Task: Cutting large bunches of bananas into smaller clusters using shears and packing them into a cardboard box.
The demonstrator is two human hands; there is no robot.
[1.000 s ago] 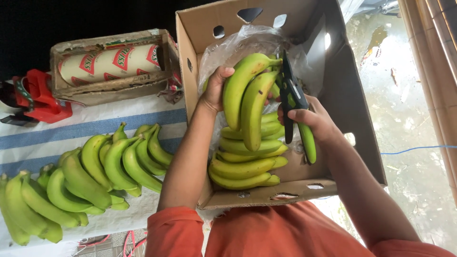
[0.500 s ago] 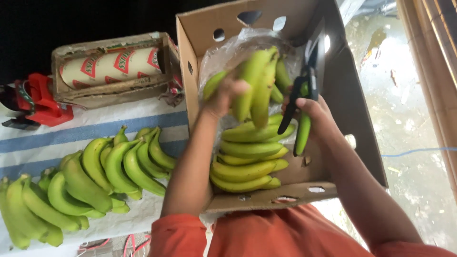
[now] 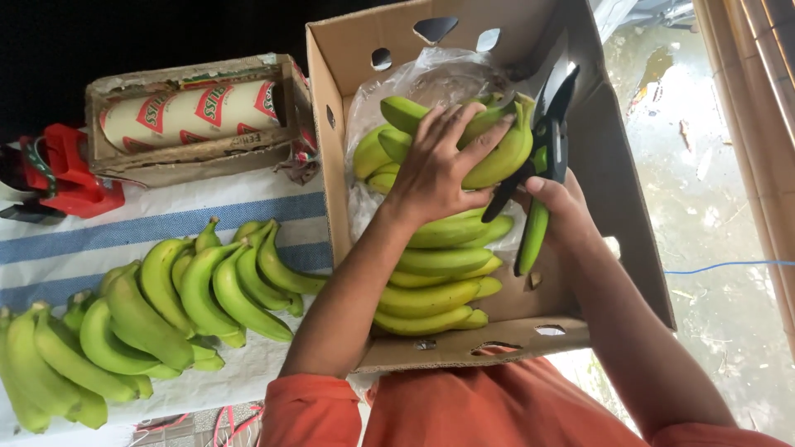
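My left hand [image 3: 436,165] lies flat with spread fingers on a bunch of green bananas [image 3: 497,153] at the far end of an open cardboard box [image 3: 331,165]. My right hand [image 3: 567,217] grips black-and-green pruning shears [image 3: 542,165] beside that bunch, blades pointing up toward the box's far wall. More banana bunches [image 3: 435,290] are stacked in the box under my arms, on a clear plastic liner [image 3: 431,79].
Loose green banana bunches [image 3: 190,290] lie on a white cloth with blue stripes [image 3: 166,219] at left. Behind them a small cardboard tray holds a large roll of printed labels [image 3: 195,112]. A red tool [image 3: 66,174] sits at far left. Wet ground [image 3: 720,223] lies at right.
My left hand has lowered the bunch it carried into the far end of the box and now presses on top of it. The shears hand has stayed beside it.
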